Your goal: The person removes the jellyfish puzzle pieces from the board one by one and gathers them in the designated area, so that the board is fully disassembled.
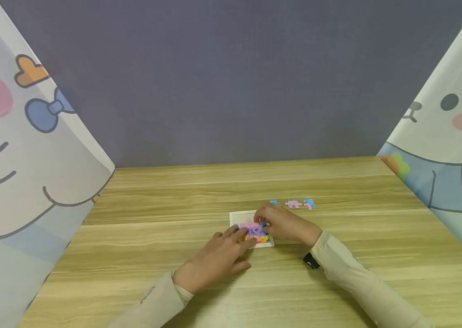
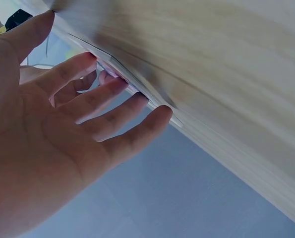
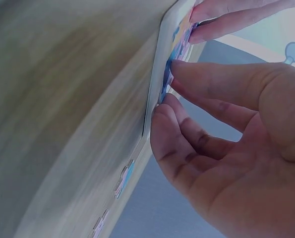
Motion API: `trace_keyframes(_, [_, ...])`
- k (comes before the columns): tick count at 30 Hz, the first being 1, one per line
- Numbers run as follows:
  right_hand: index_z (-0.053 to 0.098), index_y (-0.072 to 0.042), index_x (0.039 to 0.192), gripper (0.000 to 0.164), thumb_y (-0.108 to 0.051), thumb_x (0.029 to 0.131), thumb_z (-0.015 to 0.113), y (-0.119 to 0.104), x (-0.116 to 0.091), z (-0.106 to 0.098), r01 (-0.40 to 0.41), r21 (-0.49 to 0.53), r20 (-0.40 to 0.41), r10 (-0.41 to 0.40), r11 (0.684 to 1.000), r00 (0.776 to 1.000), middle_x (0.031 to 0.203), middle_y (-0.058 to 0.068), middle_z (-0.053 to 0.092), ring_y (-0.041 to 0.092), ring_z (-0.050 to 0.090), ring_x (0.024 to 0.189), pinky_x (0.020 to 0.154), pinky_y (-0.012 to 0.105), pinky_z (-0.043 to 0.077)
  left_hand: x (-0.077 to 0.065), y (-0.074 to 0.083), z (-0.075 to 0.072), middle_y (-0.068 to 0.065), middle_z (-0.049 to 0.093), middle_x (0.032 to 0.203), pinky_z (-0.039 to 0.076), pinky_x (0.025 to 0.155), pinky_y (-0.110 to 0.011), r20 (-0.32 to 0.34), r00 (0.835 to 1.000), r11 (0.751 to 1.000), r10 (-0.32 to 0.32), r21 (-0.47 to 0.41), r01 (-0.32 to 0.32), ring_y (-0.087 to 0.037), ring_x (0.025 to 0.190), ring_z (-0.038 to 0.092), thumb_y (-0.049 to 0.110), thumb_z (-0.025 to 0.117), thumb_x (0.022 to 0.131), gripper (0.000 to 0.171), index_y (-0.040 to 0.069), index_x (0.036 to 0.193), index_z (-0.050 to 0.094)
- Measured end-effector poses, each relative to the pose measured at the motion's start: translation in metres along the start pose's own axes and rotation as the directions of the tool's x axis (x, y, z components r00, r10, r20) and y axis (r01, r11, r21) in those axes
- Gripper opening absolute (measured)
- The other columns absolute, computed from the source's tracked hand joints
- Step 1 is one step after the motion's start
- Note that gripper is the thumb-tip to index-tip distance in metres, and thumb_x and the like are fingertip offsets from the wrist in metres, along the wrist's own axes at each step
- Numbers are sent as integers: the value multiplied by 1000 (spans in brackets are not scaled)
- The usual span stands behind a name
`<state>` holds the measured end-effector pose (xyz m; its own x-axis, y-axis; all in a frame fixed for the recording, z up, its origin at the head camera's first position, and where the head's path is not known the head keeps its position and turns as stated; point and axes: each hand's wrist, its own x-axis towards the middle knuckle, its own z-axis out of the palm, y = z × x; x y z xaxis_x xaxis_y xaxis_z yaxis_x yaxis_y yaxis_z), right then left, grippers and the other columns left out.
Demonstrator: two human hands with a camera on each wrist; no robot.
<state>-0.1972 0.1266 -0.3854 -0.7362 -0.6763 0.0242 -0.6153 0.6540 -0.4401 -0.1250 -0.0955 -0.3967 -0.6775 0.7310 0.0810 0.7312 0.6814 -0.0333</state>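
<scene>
A small jigsaw puzzle board (image 1: 237,213) with a white border lies on the wooden table, its lower part filled with pink, blue and yellow pieces. My left hand (image 1: 218,256) spreads over its left side, and the extended fingertips touch the picture and border. At the board's right side my right hand (image 1: 286,224) pinches a blue puzzle piece (image 1: 264,225) between thumb and curled fingers. The right wrist view has this blue piece (image 3: 166,77) right at the board's surface, partly hidden by the thumb. The upper part of the board is bare.
Behind the right hand, loose pieces lie in a row: a blue one (image 1: 274,201), a pink one with eyes (image 1: 293,204) and a blue and pink one (image 1: 308,203). A dark grey panel (image 1: 231,91) stands along the table's far edge, with cartoon-printed panels at both sides.
</scene>
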Motion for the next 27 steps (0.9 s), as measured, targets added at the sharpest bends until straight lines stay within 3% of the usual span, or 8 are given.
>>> trace_keyframes(8, [70, -7, 100, 20, 4, 84, 72, 2, 1, 0, -2, -23, -30, 2, 1000, 1000, 98, 4, 65, 20, 61, 89, 73, 30, 51, 1, 0, 2, -12, 54, 142, 56, 85, -48, 6, 1000, 1000, -13, -21, 13, -35, 129, 52, 50, 64, 94, 56, 19, 140, 57])
trace_keyframes(27, [67, -9, 91, 20, 9, 87, 60, 4, 5, -9, 78, 56, -81, -74, 995, 994, 75, -3, 61, 7, 52, 66, 59, 24, 48, 2, 1, 1, -12, 56, 142, 57, 84, -48, -8, 1000, 1000, -18, -10, 18, -35, 128, 53, 50, 66, 92, 57, 18, 139, 58])
